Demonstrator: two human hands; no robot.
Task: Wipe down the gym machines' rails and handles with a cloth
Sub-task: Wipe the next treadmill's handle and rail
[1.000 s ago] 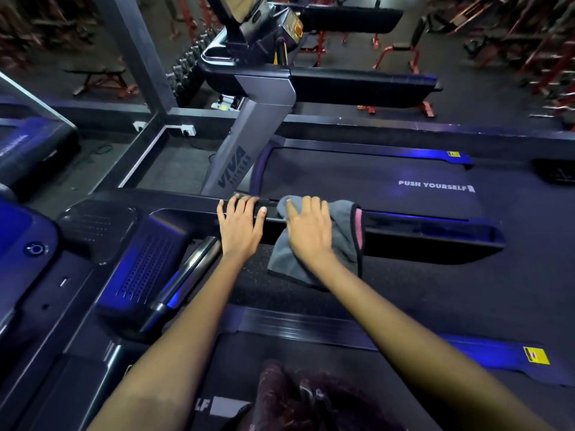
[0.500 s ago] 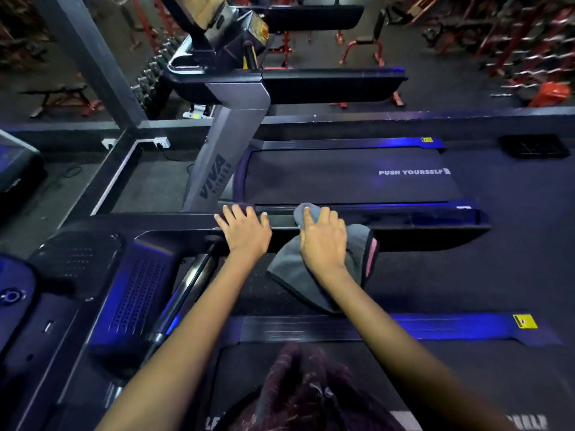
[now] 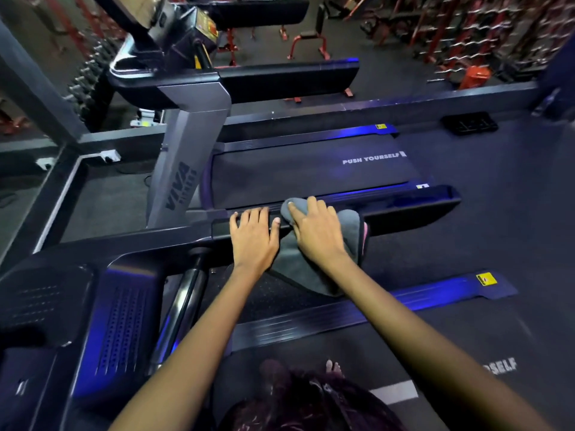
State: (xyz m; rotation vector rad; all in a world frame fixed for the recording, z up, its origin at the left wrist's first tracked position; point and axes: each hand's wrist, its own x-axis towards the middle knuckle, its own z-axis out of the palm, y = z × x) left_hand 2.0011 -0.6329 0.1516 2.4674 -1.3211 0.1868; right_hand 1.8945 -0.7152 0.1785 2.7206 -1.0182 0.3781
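A grey cloth (image 3: 350,241) with a pink edge is draped over the black side handrail (image 3: 410,209) of the treadmill in front of me. My right hand (image 3: 314,234) lies flat on the cloth with straight fingers, pressing it onto the rail. My left hand (image 3: 253,236) rests open on the bare rail just left of the cloth, fingers spread over the top. Part of the cloth hangs down below the rail under my right wrist.
The treadmill console (image 3: 56,309) and a chrome bar (image 3: 183,303) sit at the left. A second treadmill with a grey upright (image 3: 186,169) and its own rail (image 3: 289,80) stands beyond. Red benches (image 3: 306,42) and weight racks fill the far floor.
My right hand and the cloth have slid rightward along the rail from one second ago, and my left hand followed. The view has tilted, showing more of the far gym floor.
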